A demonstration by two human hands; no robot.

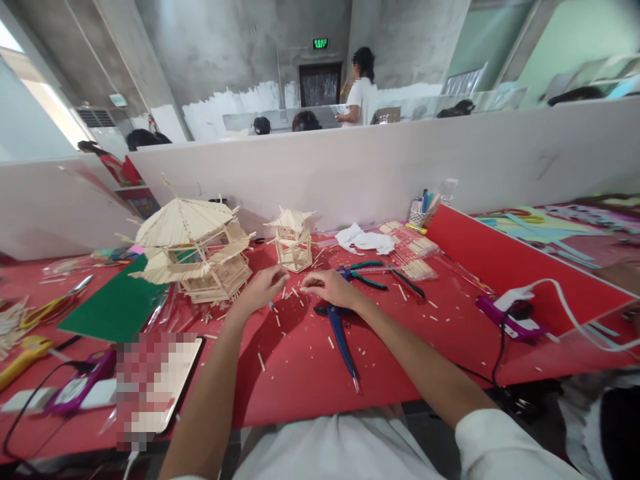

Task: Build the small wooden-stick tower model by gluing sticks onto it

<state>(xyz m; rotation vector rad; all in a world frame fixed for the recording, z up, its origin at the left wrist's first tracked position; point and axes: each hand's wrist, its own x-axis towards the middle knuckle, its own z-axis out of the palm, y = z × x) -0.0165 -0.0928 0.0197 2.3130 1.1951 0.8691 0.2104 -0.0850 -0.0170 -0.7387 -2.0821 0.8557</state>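
My left hand (266, 288) is just above the red tabletop, fingers bent and drawn together. Facing it, a short gap away, my right hand (331, 287) has its fingers curled in the same way. Whatever either hand may pinch is too small or hidden to make out. Right behind them stands a small pagoda model of wooden sticks (293, 250). A larger stick pavilion model (193, 247) with a wide layered roof is to the left. Blue-handled cutters (341, 340) lie below my right hand, and teal-handled pliers (367, 275) lie beyond it.
Stick offcuts (261, 362) are scattered over the red table (300, 393). A green board (115, 303), a phone (175, 380) and a yellow glue gun (27, 357) are at left. Bundled sticks (417, 269), a white cloth (364, 239), a red board (520, 260) and a power strip (513, 320) are at right.
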